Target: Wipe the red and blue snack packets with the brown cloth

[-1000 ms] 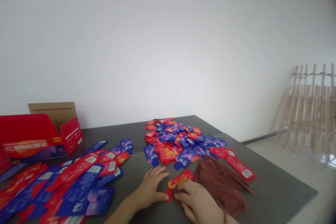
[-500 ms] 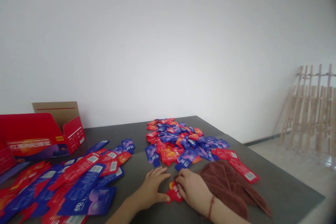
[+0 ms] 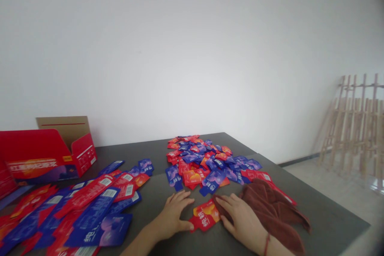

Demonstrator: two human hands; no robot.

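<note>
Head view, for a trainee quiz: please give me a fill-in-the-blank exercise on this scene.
The right hand touches a crumpled brown ____.
Between the hands lies one red-and-orange ____.
The left hand rests flat on the dark ____.
The open carton is mainly ____ outside.

Missing words: towel; sachet; tabletop; red.

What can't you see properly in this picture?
From the head view:
- The red sachet by the right hand: its small print is too blurred to read.
- The long red packet: partly hidden under the brown towel.
- The red carton: its front wall hides the inside.
- The wooden slatted frame: cut off by the right edge.
</note>
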